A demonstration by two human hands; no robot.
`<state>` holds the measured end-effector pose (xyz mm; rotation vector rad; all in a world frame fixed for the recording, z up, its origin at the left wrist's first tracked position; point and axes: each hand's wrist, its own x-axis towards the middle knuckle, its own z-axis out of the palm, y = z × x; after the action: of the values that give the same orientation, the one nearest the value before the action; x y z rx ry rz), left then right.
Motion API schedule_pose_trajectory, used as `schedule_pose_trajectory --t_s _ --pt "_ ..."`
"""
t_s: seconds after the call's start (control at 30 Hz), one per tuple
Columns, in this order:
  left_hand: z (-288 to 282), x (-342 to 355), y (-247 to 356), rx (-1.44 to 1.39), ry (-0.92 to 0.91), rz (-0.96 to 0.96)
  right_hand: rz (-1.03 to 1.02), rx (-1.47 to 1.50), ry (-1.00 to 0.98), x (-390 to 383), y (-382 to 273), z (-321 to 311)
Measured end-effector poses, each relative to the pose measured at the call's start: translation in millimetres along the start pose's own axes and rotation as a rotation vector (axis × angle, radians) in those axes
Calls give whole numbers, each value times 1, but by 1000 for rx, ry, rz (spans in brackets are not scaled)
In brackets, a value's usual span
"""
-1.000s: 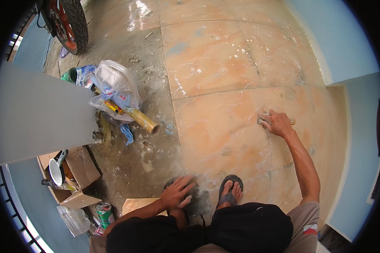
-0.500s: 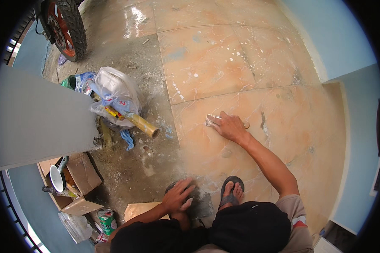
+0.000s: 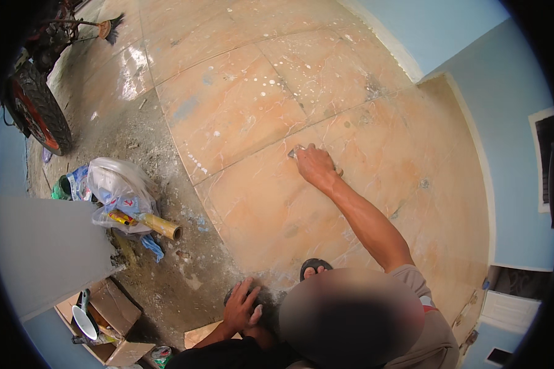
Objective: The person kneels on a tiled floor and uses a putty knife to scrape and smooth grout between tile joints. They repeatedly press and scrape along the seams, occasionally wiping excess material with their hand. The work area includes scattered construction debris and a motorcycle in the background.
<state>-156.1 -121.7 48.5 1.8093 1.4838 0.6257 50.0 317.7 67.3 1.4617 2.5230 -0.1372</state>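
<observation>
Across the orange tiled floor (image 3: 240,117), paint specks dot the surface, and a motorcycle wheel (image 3: 38,114) stands at the far left. Near it lies a clear plastic bag (image 3: 118,187) beside a cardboard tube (image 3: 161,226). The right hand (image 3: 314,165) presses a small scraper (image 3: 296,151) against a tile, fingers curled around it. The left hand (image 3: 241,305) rests spread on the dusty floor.

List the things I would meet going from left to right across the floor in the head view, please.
Motorcycle wheel → plastic bag → yellow tube → left hand on the floor → sandal → right hand pressing a small scraper on the tiles → blue wall.
</observation>
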Motion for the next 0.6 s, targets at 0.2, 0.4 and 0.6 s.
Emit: schedule_pose_trajectory --t_s 0.2,0.4,0.6 --pt "-1 -1 0 17 -11 -1 94 105 24 -77 24 23" --pt "4 5 5 9 -38 -7 216 131 94 4 49 4" --pt "4 -4 1 53 2 -31 100 274 49 -63 36 28"
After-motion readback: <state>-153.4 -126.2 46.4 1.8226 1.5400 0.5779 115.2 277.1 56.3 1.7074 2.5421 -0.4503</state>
